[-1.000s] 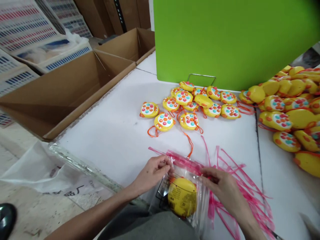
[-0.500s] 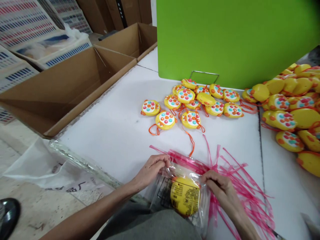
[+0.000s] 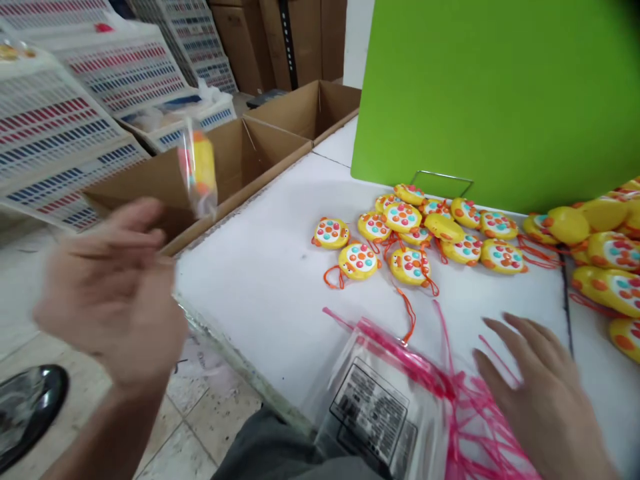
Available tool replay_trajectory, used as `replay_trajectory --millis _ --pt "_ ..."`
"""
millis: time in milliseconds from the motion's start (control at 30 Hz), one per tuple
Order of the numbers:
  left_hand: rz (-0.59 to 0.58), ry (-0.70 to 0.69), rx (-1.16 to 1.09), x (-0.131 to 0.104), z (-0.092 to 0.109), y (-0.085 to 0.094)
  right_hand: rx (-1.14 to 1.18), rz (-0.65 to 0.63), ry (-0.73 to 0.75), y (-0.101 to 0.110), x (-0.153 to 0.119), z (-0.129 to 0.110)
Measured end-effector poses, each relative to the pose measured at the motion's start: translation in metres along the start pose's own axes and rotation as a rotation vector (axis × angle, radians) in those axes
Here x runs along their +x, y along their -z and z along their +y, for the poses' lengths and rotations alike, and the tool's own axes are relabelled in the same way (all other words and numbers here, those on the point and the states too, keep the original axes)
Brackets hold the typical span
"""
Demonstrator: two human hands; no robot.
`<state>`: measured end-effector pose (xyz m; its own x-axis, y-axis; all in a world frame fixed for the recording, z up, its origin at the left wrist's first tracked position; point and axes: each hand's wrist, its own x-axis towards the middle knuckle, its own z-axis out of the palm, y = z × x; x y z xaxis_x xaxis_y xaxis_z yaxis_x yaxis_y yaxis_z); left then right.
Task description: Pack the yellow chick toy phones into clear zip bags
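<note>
A yellow duck-like toy in a clear bag (image 3: 203, 167) hangs in mid-air before the cardboard box, apart from any hand. My left hand (image 3: 117, 293), blurred by motion, is just below and left of it with fingers loosely apart and nothing in them. My right hand (image 3: 543, 387) is spread open over the table's right side, above pink plastic strips (image 3: 480, 427). Between my hands lies a stack of clear printed bags (image 3: 375, 407) with a pink top edge. Further back sit several yellow toys (image 3: 360, 260) with coloured dots and orange cords.
Open cardboard boxes (image 3: 235, 157) stand along the table's left edge. White plastic crates (image 3: 125, 60) are stacked behind them. A green panel (image 3: 480, 87) rises at the back of the white table (image 3: 265, 280). More yellow toys (image 3: 607, 220) are heaped at right.
The bagged toy has left the bag stack and my hands and is now in the air by the box. My left hand swung left and let go; my right hand moved right and opened.
</note>
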<state>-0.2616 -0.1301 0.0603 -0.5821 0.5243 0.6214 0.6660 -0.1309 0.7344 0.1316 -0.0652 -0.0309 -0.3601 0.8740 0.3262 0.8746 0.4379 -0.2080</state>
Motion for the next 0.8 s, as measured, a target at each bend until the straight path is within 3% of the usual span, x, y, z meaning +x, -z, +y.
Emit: replay_trajectory --millis 33,133,233,333,467,600,800 --pt "-0.105 -0.043 -0.014 -0.014 0.002 -0.007 0.034 0.004 0.057 -0.010 0.019 -0.019" --pt "-0.878 -0.163 -0.091 -0.085 0.007 -0.040 0.140 -0.145 0.131 -0.043 0.075 -0.075" --pt "-1.162 -0.323 -0.024 -0.155 0.006 -0.072 0.171 -0.335 0.185 -0.075 0.116 -0.108" --pt "-1.245 -0.435 0.121 -0.190 0.005 -0.086 0.207 -0.398 0.204 -0.099 0.137 -0.118" --pt "-1.281 -0.589 0.110 -0.195 0.006 -0.086 0.311 -0.399 0.125 -0.109 0.143 -0.118" --pt "-1.262 -0.631 0.087 -0.188 0.009 -0.089 0.466 -0.381 -0.106 -0.095 0.131 -0.108" --pt "-1.242 -0.641 0.130 -0.183 0.010 -0.095 0.797 -0.521 -0.372 -0.054 0.089 -0.083"
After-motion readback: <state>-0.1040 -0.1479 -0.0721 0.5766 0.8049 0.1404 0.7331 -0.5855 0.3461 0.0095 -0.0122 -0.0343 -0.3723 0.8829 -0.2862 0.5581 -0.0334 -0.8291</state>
